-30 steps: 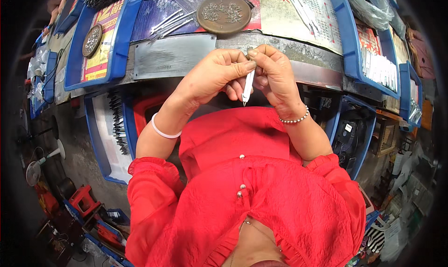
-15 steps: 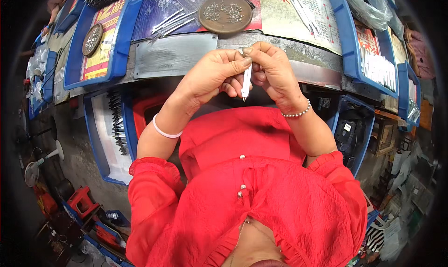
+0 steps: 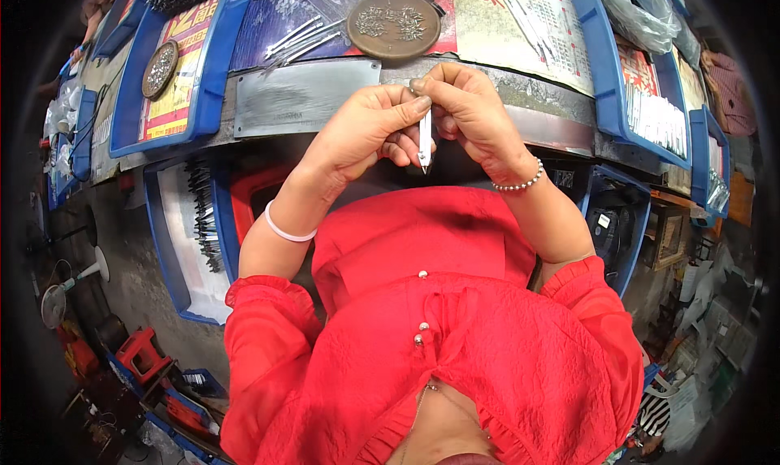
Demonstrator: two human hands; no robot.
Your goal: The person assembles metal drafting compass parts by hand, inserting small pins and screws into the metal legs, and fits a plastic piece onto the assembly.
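A white ballpoint pen hangs tip down above my lap, just in front of the workbench edge. My left hand is closed around its barrel, the thumb pressed against the side and the other fingers curled behind. My right hand pinches at the pen's upper end, where thumb and forefinger meet; the fingers hide most of that end. Beyond both hands, a round brown dish holds many small metal parts. Silver pen pieces lie to its left, and thin white pieces to its right.
A metal plate lies along the bench edge. Blue trays flank the work area; the right-hand tray holds white pen barrels. Below the bench stand a tray of dark pen parts and another blue tray.
My right hand has shifted slightly left and up at the pen's upper end. The pen hangs a little more upright, and my left hand has barely moved.
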